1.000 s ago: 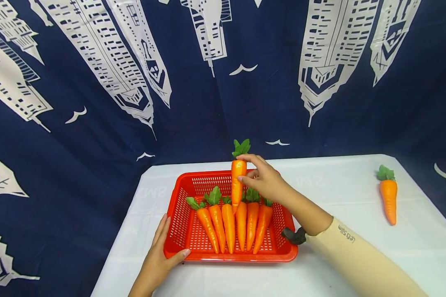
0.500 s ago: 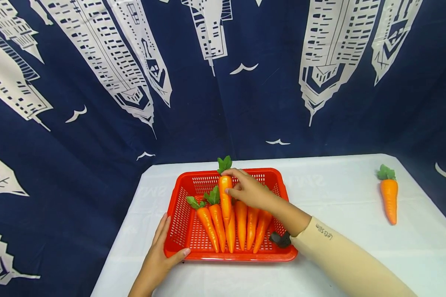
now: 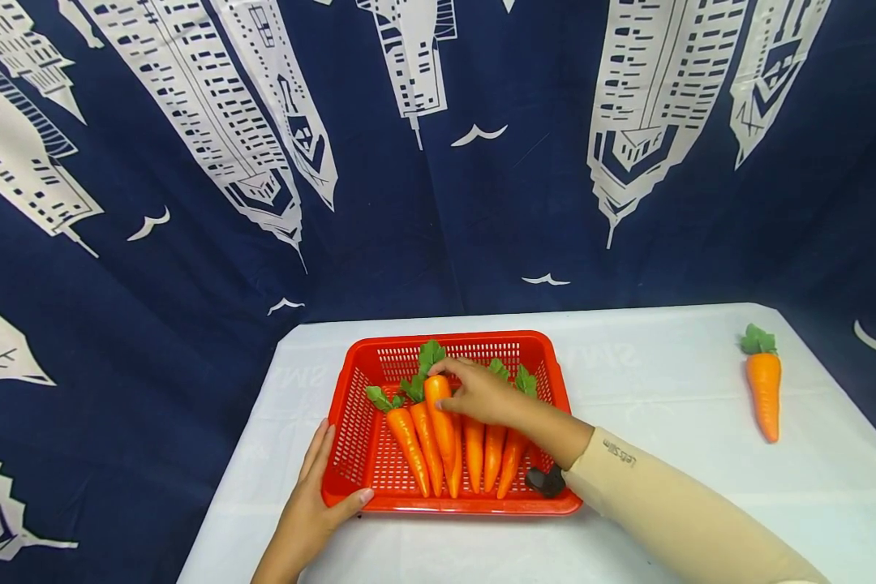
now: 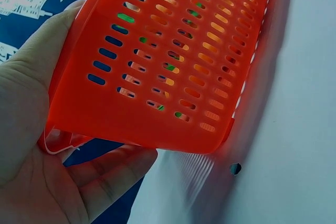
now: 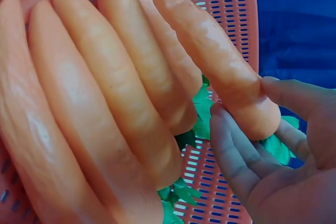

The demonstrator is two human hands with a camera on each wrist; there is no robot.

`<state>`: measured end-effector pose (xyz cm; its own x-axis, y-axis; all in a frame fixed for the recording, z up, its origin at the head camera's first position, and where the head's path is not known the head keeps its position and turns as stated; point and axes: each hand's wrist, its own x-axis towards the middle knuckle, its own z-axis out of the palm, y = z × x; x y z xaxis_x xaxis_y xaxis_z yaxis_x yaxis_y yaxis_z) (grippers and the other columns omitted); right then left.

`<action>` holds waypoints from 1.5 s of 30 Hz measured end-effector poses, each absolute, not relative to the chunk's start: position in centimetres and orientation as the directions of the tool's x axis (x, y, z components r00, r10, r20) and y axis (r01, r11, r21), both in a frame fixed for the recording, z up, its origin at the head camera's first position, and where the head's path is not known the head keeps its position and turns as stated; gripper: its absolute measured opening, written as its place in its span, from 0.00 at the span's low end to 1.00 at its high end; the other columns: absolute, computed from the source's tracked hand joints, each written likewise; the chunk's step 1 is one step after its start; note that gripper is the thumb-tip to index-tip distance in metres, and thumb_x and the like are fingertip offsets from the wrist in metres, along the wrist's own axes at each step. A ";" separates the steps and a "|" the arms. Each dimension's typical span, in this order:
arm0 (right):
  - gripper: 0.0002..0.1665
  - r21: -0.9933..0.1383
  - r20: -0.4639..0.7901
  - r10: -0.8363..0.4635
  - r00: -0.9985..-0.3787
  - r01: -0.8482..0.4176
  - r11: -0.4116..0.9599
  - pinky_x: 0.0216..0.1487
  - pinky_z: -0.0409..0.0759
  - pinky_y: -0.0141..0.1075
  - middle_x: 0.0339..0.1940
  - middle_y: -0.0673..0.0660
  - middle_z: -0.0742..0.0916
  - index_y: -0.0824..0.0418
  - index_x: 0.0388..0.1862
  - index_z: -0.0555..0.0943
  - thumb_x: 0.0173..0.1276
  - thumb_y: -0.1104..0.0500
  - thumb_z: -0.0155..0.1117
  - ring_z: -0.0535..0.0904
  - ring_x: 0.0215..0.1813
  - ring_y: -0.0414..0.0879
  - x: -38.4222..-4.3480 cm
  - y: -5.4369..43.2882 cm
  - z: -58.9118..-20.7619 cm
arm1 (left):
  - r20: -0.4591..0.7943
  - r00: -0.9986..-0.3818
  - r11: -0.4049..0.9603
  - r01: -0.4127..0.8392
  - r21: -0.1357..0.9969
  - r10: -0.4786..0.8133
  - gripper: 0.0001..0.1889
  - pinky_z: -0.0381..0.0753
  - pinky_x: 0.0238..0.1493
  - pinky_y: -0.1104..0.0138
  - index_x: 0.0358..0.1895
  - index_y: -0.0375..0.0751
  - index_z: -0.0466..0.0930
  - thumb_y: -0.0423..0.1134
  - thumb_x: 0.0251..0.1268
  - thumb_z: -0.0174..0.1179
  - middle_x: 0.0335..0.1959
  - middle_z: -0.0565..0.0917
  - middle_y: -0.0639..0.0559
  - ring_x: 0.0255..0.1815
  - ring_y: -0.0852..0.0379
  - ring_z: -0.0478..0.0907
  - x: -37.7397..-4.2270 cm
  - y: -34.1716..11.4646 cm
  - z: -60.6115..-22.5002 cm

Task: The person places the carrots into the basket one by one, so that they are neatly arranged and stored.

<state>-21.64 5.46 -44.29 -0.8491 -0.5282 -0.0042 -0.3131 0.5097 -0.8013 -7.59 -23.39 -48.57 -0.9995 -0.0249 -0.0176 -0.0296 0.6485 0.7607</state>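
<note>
In the head view my right hand (image 3: 484, 395) pinches a carrot (image 3: 440, 410) near its leafy top, thumb on one side and fingers on the other. This carrot lies over a row of several carrots (image 3: 407, 446) in the red plastic basket (image 3: 467, 506). The right wrist view shows the held carrot (image 5: 226, 69) at an angle, apart from the row's nearest carrots there. My left hand (image 3: 309, 496) grips the basket's front left corner. In the left wrist view its thumb and fingers hold the basket's end (image 4: 131, 124).
A single carrot (image 3: 763, 393) with green leaves lies on the white tabletop (image 3: 650, 389) at the right. Behind the table hangs a dark blue cloth (image 3: 445, 227) printed with white buildings. A black strap-like piece (image 3: 545, 481) sits by my right wrist, over the basket's right end.
My right hand has moved left and down with the carrot, from above the basket's back to the row of carrots. The left hand has stayed on the basket.
</note>
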 end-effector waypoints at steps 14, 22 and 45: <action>0.24 -0.771 -0.053 -0.579 -0.814 -0.335 0.541 0.38 0.80 0.30 0.53 0.59 0.83 0.56 0.57 0.81 0.62 0.56 0.76 0.81 0.34 0.38 -21.6 5.3 -45.5 | 0.007 -1.000 0.665 0.003 0.747 -0.003 0.57 0.60 0.70 0.29 0.83 0.62 0.42 0.56 0.56 0.74 0.85 0.41 0.62 0.83 0.38 0.48 -7.3 -23.3 -48.3; 0.29 -0.758 -0.077 -0.605 -0.793 -0.348 0.552 0.39 0.78 0.31 0.53 0.58 0.81 0.55 0.64 0.80 0.64 0.55 0.75 0.77 0.36 0.40 -21.7 5.4 -45.6 | -0.021 -1.000 0.653 -0.027 0.757 -0.018 0.58 0.58 0.71 0.29 0.83 0.65 0.42 0.57 0.55 0.75 0.84 0.41 0.65 0.84 0.40 0.46 -7.4 -23.4 -48.4; 0.25 -0.928 0.014 -0.409 -0.912 -0.164 0.334 0.44 0.82 0.36 0.64 0.60 0.83 0.50 0.65 0.79 0.69 0.56 0.70 0.84 0.46 0.45 -21.8 7.4 -43.1 | -0.030 -0.999 0.654 -0.035 0.756 -0.019 0.58 0.58 0.71 0.29 0.83 0.63 0.42 0.57 0.54 0.75 0.85 0.40 0.64 0.84 0.39 0.46 -7.5 -23.4 -48.4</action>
<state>-21.82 7.37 -43.11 -0.9124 -0.4090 0.0139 -0.1640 0.3343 -0.9281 -7.49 -23.42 -48.42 -0.9994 -0.0189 -0.0302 -0.0352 0.6538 0.7558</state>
